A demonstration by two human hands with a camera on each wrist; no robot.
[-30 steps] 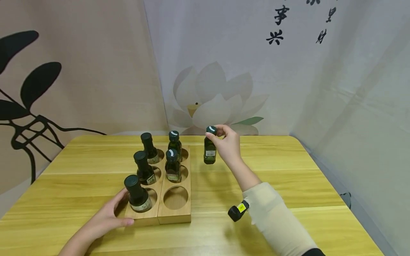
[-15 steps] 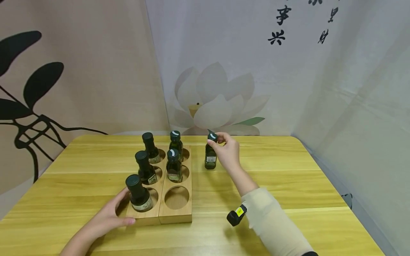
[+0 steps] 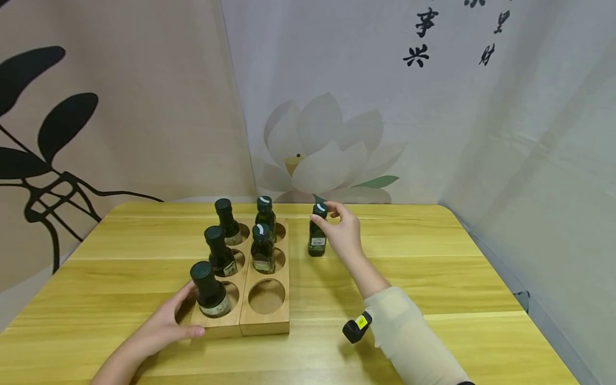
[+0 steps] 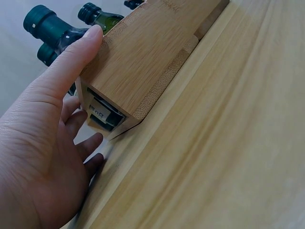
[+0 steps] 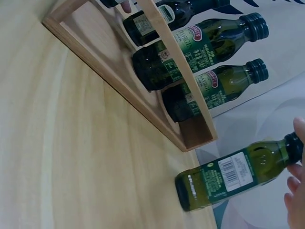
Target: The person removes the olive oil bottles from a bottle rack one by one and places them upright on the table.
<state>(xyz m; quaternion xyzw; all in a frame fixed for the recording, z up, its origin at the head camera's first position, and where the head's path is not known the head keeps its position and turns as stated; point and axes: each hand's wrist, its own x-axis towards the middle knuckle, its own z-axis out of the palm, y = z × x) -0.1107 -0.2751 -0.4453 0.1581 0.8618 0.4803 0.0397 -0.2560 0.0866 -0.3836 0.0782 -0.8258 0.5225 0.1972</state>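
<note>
My right hand [image 3: 344,227] pinches a small green olive oil bottle [image 3: 317,238] at its dark cap, between thumb and fingers. The bottle is upright, low over the table, to the right of a wooden rack [image 3: 264,327]. In the right wrist view this bottle [image 5: 224,176] shows a white barcode label. My left hand [image 3: 161,326] is at the rack's near left corner, thumb along the front and fingers at the left side. In the left wrist view its thumb [image 4: 78,55] reaches the rack's top edge, with the other fingers loosely bent beside the rack's end.
Three dark bottles with tall caps [image 3: 210,294] stand in the rack's left row. Two green bottles [image 3: 262,251] occupy the right row, and its nearest round hole [image 3: 267,297] is vacant. Behind the wooden table [image 3: 433,267] hangs a printed cloth [image 3: 337,64].
My right hand has lowered the olive oil bottle toward the table, mostly in the first half second. My left hand keeps its place at the rack corner.
</note>
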